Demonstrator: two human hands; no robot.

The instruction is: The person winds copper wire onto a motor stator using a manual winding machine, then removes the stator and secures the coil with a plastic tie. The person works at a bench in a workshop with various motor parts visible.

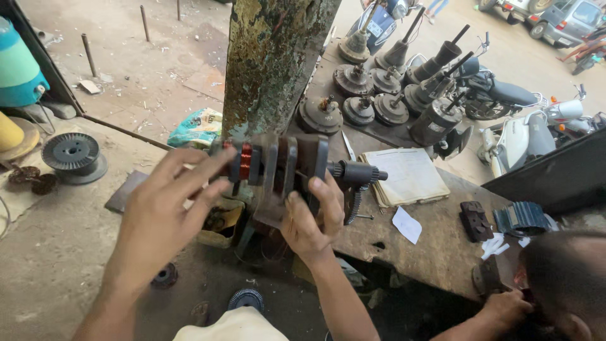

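Winder (290, 167) lies level, long axis left-right, geared handle pointing right; left hand (164, 208) spread, fingertips on its coil (245, 161), right hand (309, 218) gripping its frame.

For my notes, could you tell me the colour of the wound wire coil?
Coppery red wire coil, clearest in the head view.

Even soft daylight, faint shadows, wide-angle bending at edges, sharp focus

Open notebook (407, 175) on worn workbench (442, 240), rows of motor rotors (391, 82) behind, paper scrap (406, 224) near it; empty wire spool (72, 155) on floor at left, scooters (536, 132) parked beyond
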